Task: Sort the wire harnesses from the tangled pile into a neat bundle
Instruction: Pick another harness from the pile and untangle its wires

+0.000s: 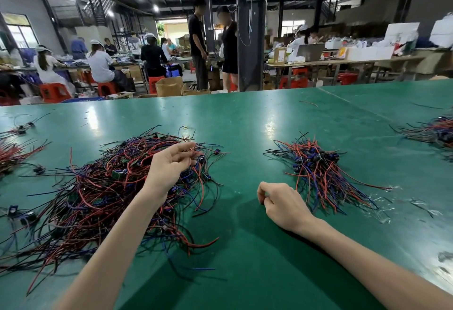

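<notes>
A big tangled pile (98, 197) of red, black and blue wire harnesses covers the left of the green table (245, 123). My left hand (171, 162) hovers over the pile's right part, fingers loosely extended toward the wires at its top, holding nothing I can make out. A smaller, tidier bundle (316, 170) of harnesses lies to the right, connectors gathered at its top. My right hand (282, 204) rests on the table just left of that bundle, fingers curled under, with nothing visible in it.
More harness heaps lie at the far left edge (14, 152) and the far right edge (434, 130). A small yellow ring (185, 128) and stray wires (308, 103) lie farther back. Behind the table, people (210, 44) stand and sit at other benches.
</notes>
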### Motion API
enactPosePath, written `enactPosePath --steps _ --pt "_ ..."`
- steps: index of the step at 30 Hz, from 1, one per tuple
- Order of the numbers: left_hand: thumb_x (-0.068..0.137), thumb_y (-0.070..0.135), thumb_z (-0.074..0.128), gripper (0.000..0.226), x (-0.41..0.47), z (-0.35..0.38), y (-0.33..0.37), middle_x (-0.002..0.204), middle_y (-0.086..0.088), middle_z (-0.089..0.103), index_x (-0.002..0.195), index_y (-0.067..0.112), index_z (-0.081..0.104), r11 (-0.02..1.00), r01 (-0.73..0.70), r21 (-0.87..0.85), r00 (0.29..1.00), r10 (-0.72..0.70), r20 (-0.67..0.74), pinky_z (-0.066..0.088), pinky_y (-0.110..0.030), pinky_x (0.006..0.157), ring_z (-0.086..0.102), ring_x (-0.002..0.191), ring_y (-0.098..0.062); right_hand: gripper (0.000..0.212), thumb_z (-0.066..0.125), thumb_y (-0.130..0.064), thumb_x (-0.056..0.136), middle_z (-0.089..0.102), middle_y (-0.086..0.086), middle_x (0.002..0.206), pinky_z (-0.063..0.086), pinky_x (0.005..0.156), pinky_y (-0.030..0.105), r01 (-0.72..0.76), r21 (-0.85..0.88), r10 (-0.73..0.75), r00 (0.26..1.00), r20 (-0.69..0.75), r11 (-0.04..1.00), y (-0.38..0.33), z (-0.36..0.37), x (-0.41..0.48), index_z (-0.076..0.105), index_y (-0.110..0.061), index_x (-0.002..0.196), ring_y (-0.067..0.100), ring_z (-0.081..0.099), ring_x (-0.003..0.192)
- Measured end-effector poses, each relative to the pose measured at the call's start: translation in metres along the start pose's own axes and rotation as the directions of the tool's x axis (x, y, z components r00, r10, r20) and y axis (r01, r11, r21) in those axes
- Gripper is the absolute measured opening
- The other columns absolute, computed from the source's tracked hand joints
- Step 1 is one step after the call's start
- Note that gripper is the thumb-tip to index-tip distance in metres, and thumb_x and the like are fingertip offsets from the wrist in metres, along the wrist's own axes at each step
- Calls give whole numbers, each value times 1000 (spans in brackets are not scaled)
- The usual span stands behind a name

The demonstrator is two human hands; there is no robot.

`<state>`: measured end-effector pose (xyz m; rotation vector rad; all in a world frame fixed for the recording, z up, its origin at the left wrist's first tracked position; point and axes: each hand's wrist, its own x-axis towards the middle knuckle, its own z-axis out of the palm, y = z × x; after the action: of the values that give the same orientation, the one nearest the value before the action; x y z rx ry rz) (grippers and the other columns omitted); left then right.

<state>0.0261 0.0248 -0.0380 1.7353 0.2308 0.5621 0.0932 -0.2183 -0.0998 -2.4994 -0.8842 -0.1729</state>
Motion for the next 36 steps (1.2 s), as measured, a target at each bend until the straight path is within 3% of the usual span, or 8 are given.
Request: enactPosePath --steps 5,8,13,18,23,29,33,36 --pt "86 -4 52 40 -3 2 -8 102 8 71 111 22 69 977 111 180 993 -117 21 43 -22 91 63 89 -3 22 42 0 78 63 1 84 39 66 32 -28 -12 28 999 27 1000 0 1 1 52 -20 81 28 54 81" --pt "90 20 59 20 -10 6 -8 92 12 71 104 31 71 944 -3 329 997 27 -70 42 -12 73 60 85 -1 21 43 -1 78 63 0 83 38 64 31 -30 -23 31 999 16 999 2 3 2 53 -20 81 26 54 79" --pt "88 23 66 16 -27 18 2 96 14 71 101 23 74 882 -275 384 946 319 -57 48 -19 87 63 96 -2 24 53 1 81 43 -4 52 34 56 30 -54 256 69 996 -51 965 4 4 8 56 -22 74 15 39 53" --pt "82 8 71 19 -54 44 2 95 7 71 97 19 76 890 -357 282 932 359 48 50 -21 88 63 94 -2 18 47 -11 97 61 8 69 46 54 23 -249 865 214 962 169 435 -8 -3 14 63 -8 90 17 56 55" --pt "81 6 71 20 -74 64 0 88 8 69 92 22 75 826 -475 305 880 453 143 50 -23 83 63 86 -2 34 36 -27 101 67 15 83 55 63 29 -434 901 81 897 434 -10 -17 -5 16 57 0 101 21 66 68" --pt "81 12 69 19 -89 74 4 84 6 65 92 25 75 782 -538 316 843 501 196 46 -15 76 59 84 -9 45 41 -34 95 69 19 97 54 79 31 -590 801 -136 806 577 -103 -22 -3 16 61 1 114 24 68 84" --pt "84 16 66 15 -99 79 7 88 8 64 92 26 74 826 -523 210 843 463 275 54 -31 75 59 89 -12 39 46 -31 93 69 17 96 54 84 31 -652 737 -322 746 583 -175 -24 -5 14 71 -2 102 24 68 89" --pt "83 17 65 14 -104 83 7 86 4 64 93 22 74 809 -552 200 809 462 363 52 -35 79 56 92 -10 46 47 -35 94 52 25 129 31 110 39 -684 723 -348 703 620 -95 -25 -5 15 61 1 120 33 48 119"
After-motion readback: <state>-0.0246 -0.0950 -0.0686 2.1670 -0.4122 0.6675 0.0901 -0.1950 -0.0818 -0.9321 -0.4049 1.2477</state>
